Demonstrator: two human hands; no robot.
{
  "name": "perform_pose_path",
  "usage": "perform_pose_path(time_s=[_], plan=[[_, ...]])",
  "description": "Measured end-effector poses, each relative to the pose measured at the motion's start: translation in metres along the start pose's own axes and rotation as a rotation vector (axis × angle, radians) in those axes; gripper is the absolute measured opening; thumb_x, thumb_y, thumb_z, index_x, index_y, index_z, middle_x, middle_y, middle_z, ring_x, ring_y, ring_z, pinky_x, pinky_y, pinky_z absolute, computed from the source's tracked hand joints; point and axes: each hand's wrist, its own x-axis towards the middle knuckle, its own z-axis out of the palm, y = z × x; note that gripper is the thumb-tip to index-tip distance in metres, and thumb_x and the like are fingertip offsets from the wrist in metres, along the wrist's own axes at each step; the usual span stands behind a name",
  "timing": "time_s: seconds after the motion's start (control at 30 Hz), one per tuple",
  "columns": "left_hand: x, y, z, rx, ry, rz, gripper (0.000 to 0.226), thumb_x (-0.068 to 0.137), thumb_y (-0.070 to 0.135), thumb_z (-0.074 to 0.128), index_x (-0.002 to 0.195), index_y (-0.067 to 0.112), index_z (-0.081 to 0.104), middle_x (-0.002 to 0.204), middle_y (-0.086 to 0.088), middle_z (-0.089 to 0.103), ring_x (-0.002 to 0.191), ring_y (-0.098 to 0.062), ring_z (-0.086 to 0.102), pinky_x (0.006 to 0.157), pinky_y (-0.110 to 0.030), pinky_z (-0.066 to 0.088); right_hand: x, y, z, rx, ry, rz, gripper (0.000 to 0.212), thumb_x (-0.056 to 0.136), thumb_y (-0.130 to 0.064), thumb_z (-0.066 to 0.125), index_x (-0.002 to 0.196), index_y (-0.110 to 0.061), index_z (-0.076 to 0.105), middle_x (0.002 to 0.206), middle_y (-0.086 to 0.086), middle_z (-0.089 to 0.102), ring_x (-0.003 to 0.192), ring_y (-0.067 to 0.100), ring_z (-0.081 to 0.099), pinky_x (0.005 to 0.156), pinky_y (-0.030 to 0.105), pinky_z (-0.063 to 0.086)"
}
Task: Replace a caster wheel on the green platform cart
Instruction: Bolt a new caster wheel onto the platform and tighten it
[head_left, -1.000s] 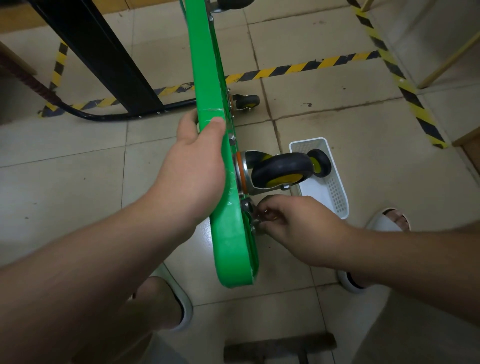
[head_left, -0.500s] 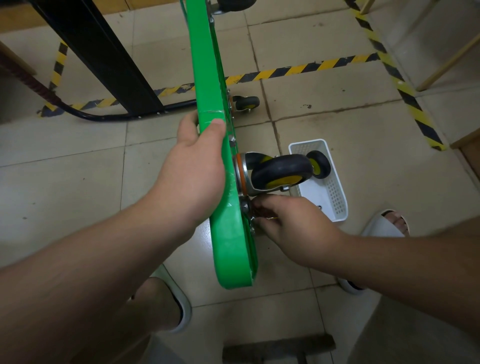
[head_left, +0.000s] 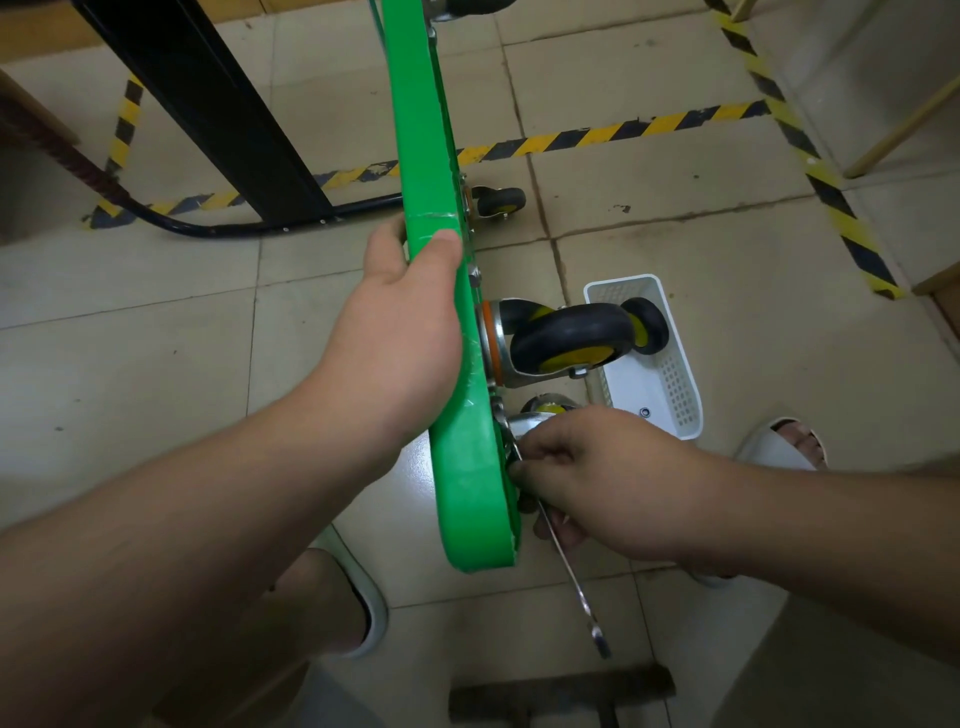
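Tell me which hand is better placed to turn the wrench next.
Right. The right hand grips the wrench near the caster; the left hand holds the cart on its edge.

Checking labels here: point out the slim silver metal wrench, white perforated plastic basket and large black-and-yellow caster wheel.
Slim silver metal wrench (head_left: 570, 571), head view, bare shaft.
White perforated plastic basket (head_left: 681, 395), head view, right wall.
Large black-and-yellow caster wheel (head_left: 571, 332), head view, black tyre.
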Motion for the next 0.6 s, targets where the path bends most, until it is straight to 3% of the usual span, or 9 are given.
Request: perform_pose_path(time_s=[0.1,0.23,0.4,0.5,0.6], plan=[[0.0,0.0,0.0,-0.009,-0.001,0.002,0.039,0.106,0.044,0.034,0.144,0.043,0.039,0.094,0.017,0.055,0.079,-0.007,0.057,0.059,-0.027,0.042,-0.005,-0.011,-0.002,0.355,-0.073,0.112,0.029,0.101,-0.021,0.059,0.079,-0.004,0.065,0.06,0.006,0.063,0.06,0.02,0.067,0.062,0.031,0.061],[-0.001,0.001,0.001,0.011,0.007,0.005,0.038,0.106,0.044,0.033,0.143,0.043,0.039,0.091,0.016,0.055,0.075,-0.008,0.057,0.056,-0.027,0.04,-0.007,-0.021,-0.009,0.546,-0.114,0.203,0.02,0.101,-0.02,0.06,0.09,-0.004,0.066,0.07,0.007,0.066,0.06,0.016,0.065,0.057,0.026,0.058],[-0.001,0.001,0.001,0.04,0.003,0.013,0.039,0.106,0.044,0.031,0.144,0.041,0.038,0.09,0.016,0.053,0.072,-0.006,0.055,0.053,-0.025,0.037,-0.008,-0.021,-0.011,0.559,-0.146,0.236,0.019,0.1,-0.02,0.061,0.092,-0.004,0.066,0.07,0.008,0.068,0.059,0.017,0.067,0.055,0.026,0.058],[0.0,0.0,0.001,0.045,0.002,0.016,0.039,0.106,0.044,0.031,0.145,0.041,0.037,0.09,0.017,0.052,0.073,-0.005,0.054,0.052,-0.025,0.038,-0.009,-0.016,-0.012,0.498,-0.216,0.26,0.02,0.1,-0.018,0.06,0.089,-0.002,0.066,0.067,0.008,0.068,0.062,0.021,0.07,0.063,0.033,0.063],[0.0,0.0,0.001,0.081,0.0,0.024,0.039,0.107,0.043,0.03,0.145,0.04,0.037,0.088,0.017,0.051,0.07,-0.003,0.052,0.041,-0.015,0.04,-0.008,-0.008,-0.013,0.367,-0.222,0.254,0.019,0.099,-0.019,0.063,0.088,-0.003,0.068,0.074,0.012,0.071,0.066,0.022,0.072,0.067,0.035,0.063]])
